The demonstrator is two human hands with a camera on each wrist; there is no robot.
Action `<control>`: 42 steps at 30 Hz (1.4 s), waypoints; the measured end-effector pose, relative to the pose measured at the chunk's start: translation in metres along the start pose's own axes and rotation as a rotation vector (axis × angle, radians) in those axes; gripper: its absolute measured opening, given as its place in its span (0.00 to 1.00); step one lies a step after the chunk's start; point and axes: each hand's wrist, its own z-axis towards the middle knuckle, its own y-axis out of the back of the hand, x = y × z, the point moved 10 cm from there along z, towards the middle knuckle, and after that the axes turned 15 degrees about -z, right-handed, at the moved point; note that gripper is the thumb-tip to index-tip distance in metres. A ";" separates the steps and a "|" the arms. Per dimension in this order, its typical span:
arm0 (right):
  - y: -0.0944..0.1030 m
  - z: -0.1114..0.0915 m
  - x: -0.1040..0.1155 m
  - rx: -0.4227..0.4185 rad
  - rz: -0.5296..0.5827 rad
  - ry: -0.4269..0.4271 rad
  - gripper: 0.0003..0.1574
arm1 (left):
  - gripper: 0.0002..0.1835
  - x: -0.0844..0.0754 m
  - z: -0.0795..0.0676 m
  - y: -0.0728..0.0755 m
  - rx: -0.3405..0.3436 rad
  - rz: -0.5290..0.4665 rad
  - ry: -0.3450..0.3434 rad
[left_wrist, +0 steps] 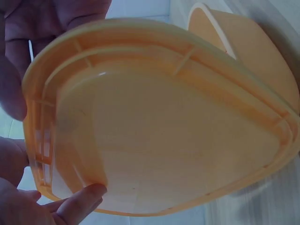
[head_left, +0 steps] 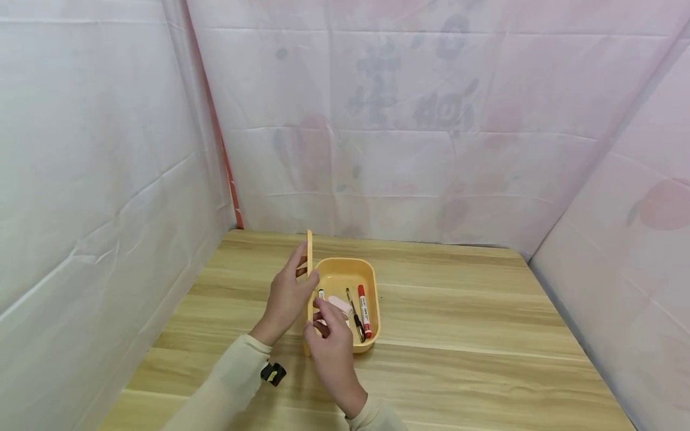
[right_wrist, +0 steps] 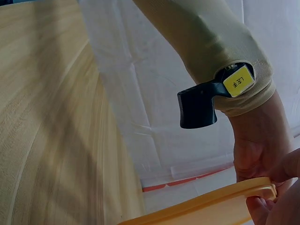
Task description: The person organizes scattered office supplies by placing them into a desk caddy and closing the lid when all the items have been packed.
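Both hands hold a yellow plastic lid [head_left: 309, 251], which stands on edge, upright, at the left side of a yellow box [head_left: 345, 270]. The left hand [head_left: 288, 296] grips it farther back, fingers on its left side and thumb over the edge. Nearer the front, the right hand [head_left: 334, 353] pinches the same lid between thumb and fingers. The left wrist view shows the lid's broad face [left_wrist: 164, 136] with its ribbed rim. Inside the box lie a red marker [head_left: 365, 311], a black-capped pen [head_left: 356, 317] and a pale pink block [head_left: 341, 305]. Another white, dark-tipped stick [head_left: 321, 294] is partly hidden.
The box stands on a wood-grain table [head_left: 458, 335]. Pale printed sheets [head_left: 388, 167] hang as walls at the back and both sides. A black camera mount [right_wrist: 199, 105] with a yellow label sits on the left wrist.
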 end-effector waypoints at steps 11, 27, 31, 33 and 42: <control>-0.012 -0.004 0.012 0.053 -0.089 0.075 0.29 | 0.36 -0.004 -0.007 0.011 -0.032 -0.012 -0.086; 0.017 0.018 -0.049 0.018 -0.167 -0.102 0.17 | 0.37 0.006 0.004 0.074 -0.151 -0.087 0.024; 0.022 0.021 -0.065 0.048 -0.197 -0.139 0.17 | 0.36 0.006 0.006 0.095 -0.163 -0.091 0.046; 0.021 0.021 -0.069 0.078 -0.208 -0.143 0.18 | 0.36 0.004 0.007 0.105 -0.172 -0.095 0.050; 0.014 0.022 -0.071 0.157 -0.174 -0.138 0.18 | 0.34 0.000 0.008 0.112 -0.140 -0.270 0.069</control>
